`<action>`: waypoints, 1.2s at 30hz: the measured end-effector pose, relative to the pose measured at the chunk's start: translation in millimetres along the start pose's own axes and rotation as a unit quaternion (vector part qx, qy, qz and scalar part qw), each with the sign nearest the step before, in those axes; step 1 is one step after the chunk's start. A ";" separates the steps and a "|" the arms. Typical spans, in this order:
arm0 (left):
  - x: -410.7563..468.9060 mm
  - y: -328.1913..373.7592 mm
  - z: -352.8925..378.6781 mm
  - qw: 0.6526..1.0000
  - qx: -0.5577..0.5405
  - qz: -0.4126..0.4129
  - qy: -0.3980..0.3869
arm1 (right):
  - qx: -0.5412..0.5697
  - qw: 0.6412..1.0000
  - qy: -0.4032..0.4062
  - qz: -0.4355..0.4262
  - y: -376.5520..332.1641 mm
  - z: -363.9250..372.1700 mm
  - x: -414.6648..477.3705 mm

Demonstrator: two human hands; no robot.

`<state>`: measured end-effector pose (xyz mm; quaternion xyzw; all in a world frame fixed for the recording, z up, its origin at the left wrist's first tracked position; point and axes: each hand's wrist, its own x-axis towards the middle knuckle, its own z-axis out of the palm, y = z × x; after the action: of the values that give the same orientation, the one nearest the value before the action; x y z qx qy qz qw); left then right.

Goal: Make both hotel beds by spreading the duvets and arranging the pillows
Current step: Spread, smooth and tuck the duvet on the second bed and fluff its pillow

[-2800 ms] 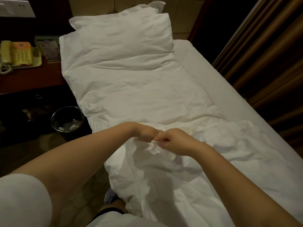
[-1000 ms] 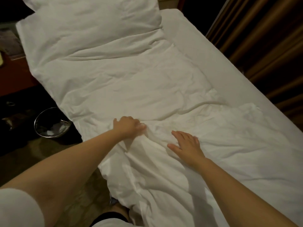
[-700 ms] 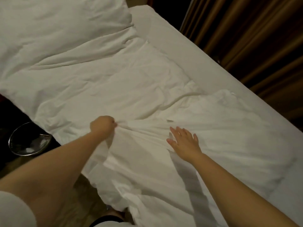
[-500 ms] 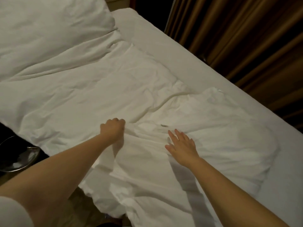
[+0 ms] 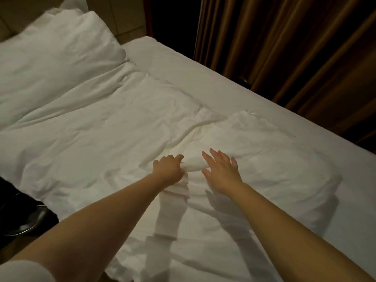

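Left hand (image 5: 168, 169) grips duvet (image 5: 105, 139); right hand (image 5: 221, 171) flat on it

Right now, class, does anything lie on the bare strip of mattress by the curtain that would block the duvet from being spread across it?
Nothing visible does. The bare mattress beside the curtain carries no object. Both hands are already on the duvet: the left hand bunches a fold, the right hand lies flat.

White duvet (image 5: 114, 127) lies rumpled across frame centre, creased ridge at mid-frame; plump white pillow (image 5: 57, 58) sits on it, upper left.
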<state>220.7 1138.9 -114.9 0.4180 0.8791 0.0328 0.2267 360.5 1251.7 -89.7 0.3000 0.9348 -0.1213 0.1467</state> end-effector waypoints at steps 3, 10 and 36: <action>5.3 14.2 -1.5 1.000 0.015 -0.018 -0.004 | 0.001 1.000 -0.015 -0.011 27.4 -2.6 14.3; 66.5 38.1 7.9 0.998 -0.059 0.013 -0.012 | 0.013 0.996 -0.091 0.004 82.4 -10.6 99.0; 245.5 106.4 30.7 0.979 -0.145 0.128 0.065 | -0.160 0.964 0.044 -0.209 232.1 -23.8 233.4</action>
<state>175.9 1387.9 -207.2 0.4864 0.8174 0.2155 0.2209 312.8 1565.3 -180.8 0.0757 0.9894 0.0148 0.1233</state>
